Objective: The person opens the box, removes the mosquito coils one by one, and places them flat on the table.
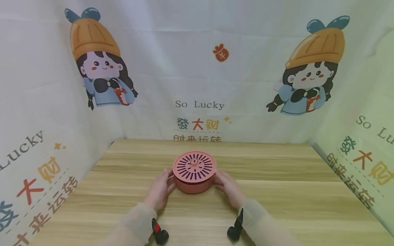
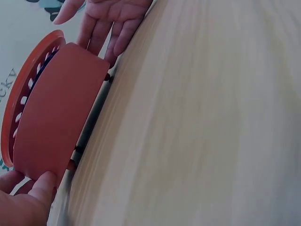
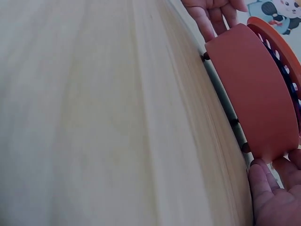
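Observation:
A round, reddish-pink metal mosquito coil holder (image 1: 194, 188) sits on the wooden table, its lid (image 1: 184, 172) cut with radial slots and topped by a small raised knob. Something dark blue shows through the slots. Short dark feet (image 2: 107, 76) stick out under its base. My left hand (image 1: 160, 189) holds the holder's left wall, with the thumb (image 2: 44, 186) against its side. Opposite it, my right hand (image 1: 229, 186) holds the right wall, thumb (image 3: 258, 176) low on the side. The holder hides parts of the fingers.
The wooden table (image 1: 277, 198) extends around the holder on all sides. White cloth (image 1: 197, 78) printed with cartoon figures and lettering hangs behind the table and along both sides. A black strap-like device (image 1: 160, 234) is on the left wrist, another (image 1: 235, 230) on the right.

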Available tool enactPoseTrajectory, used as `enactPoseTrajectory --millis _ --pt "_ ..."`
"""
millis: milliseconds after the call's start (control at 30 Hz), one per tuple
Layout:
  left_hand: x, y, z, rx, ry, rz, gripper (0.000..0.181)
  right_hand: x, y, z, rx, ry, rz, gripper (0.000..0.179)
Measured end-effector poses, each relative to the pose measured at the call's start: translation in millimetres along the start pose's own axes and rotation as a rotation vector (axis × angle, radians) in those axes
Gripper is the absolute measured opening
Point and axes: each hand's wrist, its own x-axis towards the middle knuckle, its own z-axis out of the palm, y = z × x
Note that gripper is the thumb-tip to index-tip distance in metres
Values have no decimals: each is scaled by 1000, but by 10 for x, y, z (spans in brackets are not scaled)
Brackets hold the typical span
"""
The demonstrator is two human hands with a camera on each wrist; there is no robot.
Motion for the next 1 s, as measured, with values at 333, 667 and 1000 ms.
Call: enactPoseTrajectory --millis 333,667,1000 --pt "-30 -77 322 -15 -38 -4 54 -101 32 -320 36 39 -13 64" --pt "-112 -122 484 12 -64 17 56 -199 58 -437 83 73 -27 57" --pt "-171 -125 548 39 -36 2 52 -262 20 -438 88 113 -2 55"
